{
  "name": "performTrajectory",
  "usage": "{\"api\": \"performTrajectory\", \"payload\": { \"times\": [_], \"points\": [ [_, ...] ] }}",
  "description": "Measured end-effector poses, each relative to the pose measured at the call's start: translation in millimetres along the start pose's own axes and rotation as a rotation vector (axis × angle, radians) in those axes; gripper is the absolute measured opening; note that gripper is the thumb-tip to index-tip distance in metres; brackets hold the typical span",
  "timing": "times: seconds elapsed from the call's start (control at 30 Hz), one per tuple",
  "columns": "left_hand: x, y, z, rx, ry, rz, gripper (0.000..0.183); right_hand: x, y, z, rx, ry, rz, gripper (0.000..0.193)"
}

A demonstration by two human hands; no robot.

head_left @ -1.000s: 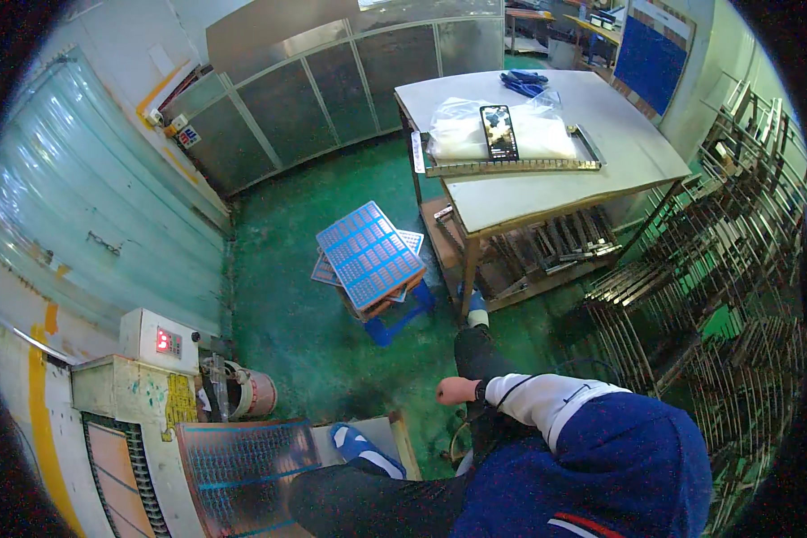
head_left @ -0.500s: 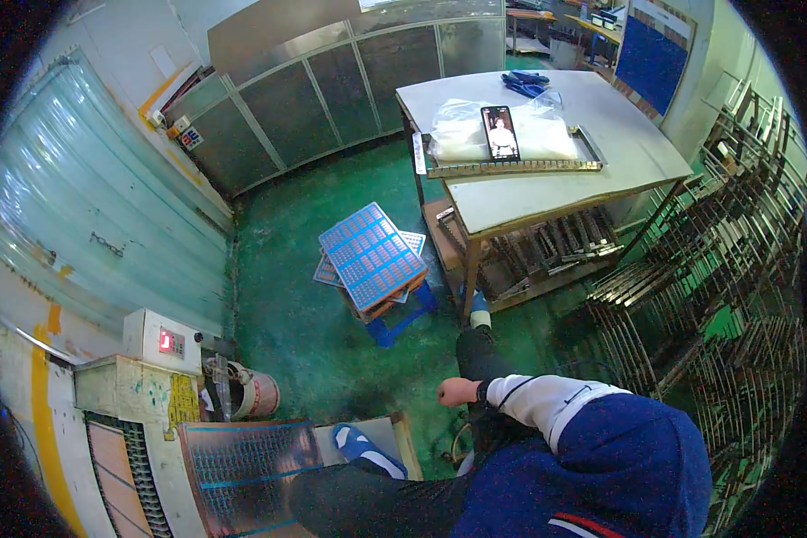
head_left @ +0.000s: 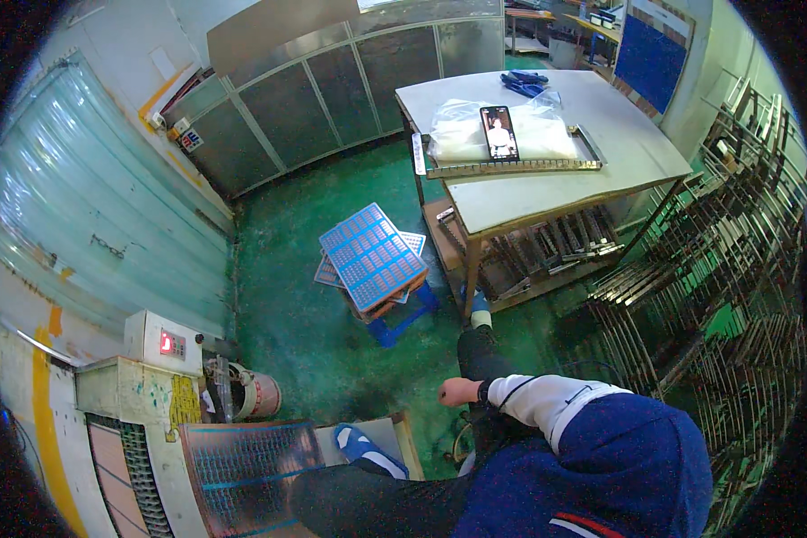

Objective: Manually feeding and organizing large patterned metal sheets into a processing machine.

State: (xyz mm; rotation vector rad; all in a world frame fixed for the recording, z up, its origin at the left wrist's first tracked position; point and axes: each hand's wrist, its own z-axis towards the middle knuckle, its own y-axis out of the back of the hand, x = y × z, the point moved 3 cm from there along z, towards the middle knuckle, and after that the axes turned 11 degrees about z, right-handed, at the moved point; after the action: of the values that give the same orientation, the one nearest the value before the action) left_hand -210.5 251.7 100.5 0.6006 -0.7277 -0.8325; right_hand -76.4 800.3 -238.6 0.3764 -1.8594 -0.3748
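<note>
My right hand (head_left: 460, 392) rests low over my dark trouser leg, its fingers curled into a loose fist with nothing showing in them. A black band circles the wrist, below a white sleeve. My left hand is out of view. Ahead of the fist, a stack of blue perforated trays (head_left: 373, 255) sits on a blue stool (head_left: 391, 328). On the table (head_left: 502, 202) beyond, a phone (head_left: 499, 134) showing a picture of a person leans against a clear plastic bag of white material (head_left: 547, 139) inside a metal frame (head_left: 520, 168).
Metal racks (head_left: 690, 296) crowd the right side. At lower left stand a control box (head_left: 161, 342) with a red display, a bucket (head_left: 262, 394) and a copper-coloured panel (head_left: 260, 471) with blue lines. Blue gloves (head_left: 524, 82) lie on the table, and metal frames (head_left: 556, 240) fill its lower shelf.
The picture on the phone's screen has changed slightly. My right hand has stayed in place, and the trays and table are as before.
</note>
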Motion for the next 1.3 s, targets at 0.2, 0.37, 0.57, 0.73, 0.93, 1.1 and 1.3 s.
{"api": "performTrajectory", "payload": {
  "times": [0.2,0.37,0.57,0.73,0.93,1.1,1.3],
  "points": [
    [-3,6,0,-0.052,0.010,-0.062,0.036,0,0,2,0.124,-0.108,-0.142,0.028],
    [-1,-1,2,0.039,0.058,-0.111,0.038,4,2,-1,0.115,-0.169,-0.101,0.028],
    [2,-6,3,0.148,0.113,-0.104,0.043,15,8,-6,0.123,-0.190,-0.083,0.029],
    [-4,5,7,0.182,0.140,-0.082,0.045,16,10,-8,0.128,-0.121,-0.069,0.028],
    [0,-6,7,0.036,0.116,-0.084,0.040,15,7,-6,0.101,-0.110,-0.071,0.027],
    [-2,-6,8,-0.189,0.072,-0.161,0.034,14,7,-5,0.110,-0.122,-0.049,0.026],
    [-1,-7,10,-0.231,0.069,-0.168,0.030,9,5,-3,0.105,-0.124,-0.062,0.025]
  ]
}}
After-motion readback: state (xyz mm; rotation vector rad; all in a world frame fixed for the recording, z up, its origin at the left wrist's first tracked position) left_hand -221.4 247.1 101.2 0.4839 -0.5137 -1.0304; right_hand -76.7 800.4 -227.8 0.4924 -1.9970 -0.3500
